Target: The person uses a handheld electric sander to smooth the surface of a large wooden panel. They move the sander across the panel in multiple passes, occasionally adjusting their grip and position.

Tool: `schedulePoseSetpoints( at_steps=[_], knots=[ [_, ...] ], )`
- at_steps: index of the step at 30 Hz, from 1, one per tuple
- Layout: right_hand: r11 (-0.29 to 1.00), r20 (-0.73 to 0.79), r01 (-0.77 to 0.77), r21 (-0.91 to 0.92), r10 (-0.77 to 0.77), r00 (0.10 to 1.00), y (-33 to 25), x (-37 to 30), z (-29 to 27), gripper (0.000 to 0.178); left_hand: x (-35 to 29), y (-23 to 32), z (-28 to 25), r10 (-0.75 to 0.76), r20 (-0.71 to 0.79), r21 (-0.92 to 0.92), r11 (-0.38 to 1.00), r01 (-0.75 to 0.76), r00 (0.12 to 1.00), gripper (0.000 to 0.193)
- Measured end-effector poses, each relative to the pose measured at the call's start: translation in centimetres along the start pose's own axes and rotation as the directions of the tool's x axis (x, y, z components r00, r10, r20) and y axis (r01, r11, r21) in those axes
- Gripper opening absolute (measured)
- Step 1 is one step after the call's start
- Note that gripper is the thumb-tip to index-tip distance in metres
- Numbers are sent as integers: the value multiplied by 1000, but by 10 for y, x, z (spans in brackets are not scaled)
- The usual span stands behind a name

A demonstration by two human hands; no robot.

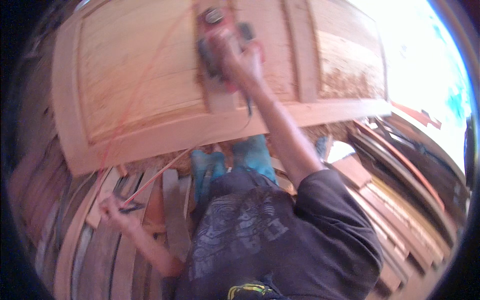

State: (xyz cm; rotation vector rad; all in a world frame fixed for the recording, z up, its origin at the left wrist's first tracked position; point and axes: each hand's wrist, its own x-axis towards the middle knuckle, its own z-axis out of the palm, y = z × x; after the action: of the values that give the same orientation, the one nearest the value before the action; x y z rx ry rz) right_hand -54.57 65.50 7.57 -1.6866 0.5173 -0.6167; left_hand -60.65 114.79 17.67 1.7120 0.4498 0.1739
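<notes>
My right hand (242,60) is closed around a red and black power tool (212,42), which rests on a stile of a pale wooden panelled door (140,145). Blur hides the tool's exact kind. Its cord (165,170) hangs over the door's near edge and runs down left to my left hand (114,212). That hand is off to the lower left, fingers closed on the cord, with a small dark piece beside them. A thin reddish line (132,102) crosses the door's left side and drops toward the same hand.
Wood shavings (345,82) lie on the door's right panel. Several boards (100,260) lie at the lower left, and stacked timber (400,225) is at the right. My legs in teal trousers (252,155) stand against the door's near edge. Bright light washes out the upper right.
</notes>
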Motion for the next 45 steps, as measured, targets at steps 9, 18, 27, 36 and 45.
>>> schedulePoseSetpoints(
  at_steps=[9,18,27,36,45],
  knots=[
    [889,418,-346,-302,449,789,-77,-155,-177,52,-15,37,72,3,37,-70,998,0,999,30],
    [739,538,-269,-617,646,542,-45,-116,-406,55,-170,22,176,-40,-8,113,993,40,999,30],
    [753,627,123,-646,432,648,-1,-59,-561,51,-306,12,258,-79,107,28,997,77,991,29],
    [735,638,-20,-677,601,481,13,-36,-487,52,-353,47,229,-102,96,38,994,99,990,26],
    [815,790,187,-548,430,438,-4,-34,-395,54,-394,91,201,-229,325,-22,968,249,918,20]
  ],
)
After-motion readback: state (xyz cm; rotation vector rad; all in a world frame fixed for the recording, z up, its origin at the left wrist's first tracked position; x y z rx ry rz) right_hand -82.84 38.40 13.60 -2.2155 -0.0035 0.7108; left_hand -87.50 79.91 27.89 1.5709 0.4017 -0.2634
